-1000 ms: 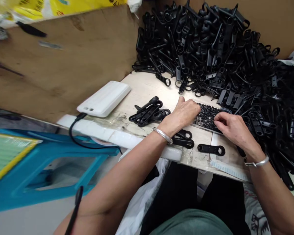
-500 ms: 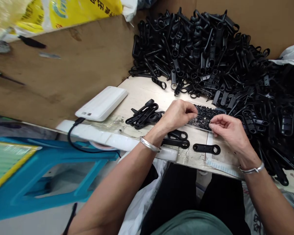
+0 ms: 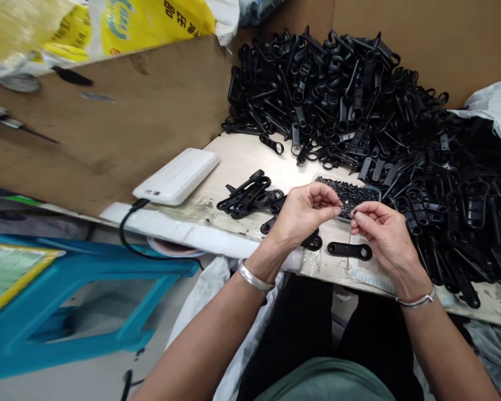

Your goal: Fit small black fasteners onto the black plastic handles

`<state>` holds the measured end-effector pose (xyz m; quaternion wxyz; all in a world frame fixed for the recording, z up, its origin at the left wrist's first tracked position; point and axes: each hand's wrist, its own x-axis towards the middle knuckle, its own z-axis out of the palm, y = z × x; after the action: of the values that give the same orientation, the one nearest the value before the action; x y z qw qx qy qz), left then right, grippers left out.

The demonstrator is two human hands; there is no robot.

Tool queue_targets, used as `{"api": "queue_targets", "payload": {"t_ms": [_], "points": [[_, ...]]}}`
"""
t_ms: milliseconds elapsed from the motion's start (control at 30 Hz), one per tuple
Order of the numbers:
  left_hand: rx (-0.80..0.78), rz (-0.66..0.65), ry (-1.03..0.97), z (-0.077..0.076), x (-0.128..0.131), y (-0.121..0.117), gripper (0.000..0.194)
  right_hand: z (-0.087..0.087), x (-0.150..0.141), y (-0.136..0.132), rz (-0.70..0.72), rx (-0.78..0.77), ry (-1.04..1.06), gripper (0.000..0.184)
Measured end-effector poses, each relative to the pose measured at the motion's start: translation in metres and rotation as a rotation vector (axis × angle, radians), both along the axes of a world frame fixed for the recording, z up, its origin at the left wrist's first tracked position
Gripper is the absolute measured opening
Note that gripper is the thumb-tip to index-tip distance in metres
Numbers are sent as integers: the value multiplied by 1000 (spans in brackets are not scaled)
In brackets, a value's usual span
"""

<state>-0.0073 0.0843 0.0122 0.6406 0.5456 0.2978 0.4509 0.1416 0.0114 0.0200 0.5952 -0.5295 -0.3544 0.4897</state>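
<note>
Over the front edge of a clear tray point(image 3: 379, 195) filled with small black pieces point(image 3: 345, 192), both my hands face each other, a short gap apart. My right hand point(image 3: 382, 231) pinches a tiny black piece point(image 3: 353, 213) between thumb and forefinger. Thumb and fingertips of my left hand point(image 3: 307, 214) are pressed together; whatever they hold is too small to name. Just below the hands lies one flat black plastic part point(image 3: 349, 250) with a ring-shaped end. Several similar black parts point(image 3: 248, 195) are left of my left hand, some partly hidden under it.
A big heap of black plastic parts point(image 3: 317, 94) covers the back and right of the table point(image 3: 229, 147). To the left lies a white power bank point(image 3: 177, 175) with a black cable point(image 3: 123, 234). A blue plastic stool point(image 3: 87, 278) stands below, beside the table.
Both hands have come slightly down and toward the front from the tray. A tiny black piece now shows in my right fingertips. The camera view has shifted a little.
</note>
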Motion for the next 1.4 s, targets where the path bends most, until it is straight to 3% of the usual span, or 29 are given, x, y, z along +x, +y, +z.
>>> {"api": "queue_targets", "payload": {"t_ms": [267, 467, 600, 733, 867, 1100, 1400], "points": [[122, 105, 38, -3, 1, -20, 11, -8, -12, -7, -75, 50, -25, 24], [246, 201, 179, -5, 3, -28, 5, -9, -18, -5, -130, 91, -187, 17], [205, 203, 202, -6, 2, -30, 4, -11, -22, -8, -207, 102, -393, 12], [64, 174, 88, -10, 3, -29, 6, -15, -24, -9, -248, 179, -639, 6], [-99, 153, -93, -11, 3, -28, 14, -13, -20, -5, -142, 127, -421, 11], [-208, 150, -198, -6, 3, -38, 22, -9, -12, -13, -4, 37, 37, 22], [-256, 108, -245, -8, 5, -46, 24, -9, -10, -22, 3, 34, 158, 17]]}}
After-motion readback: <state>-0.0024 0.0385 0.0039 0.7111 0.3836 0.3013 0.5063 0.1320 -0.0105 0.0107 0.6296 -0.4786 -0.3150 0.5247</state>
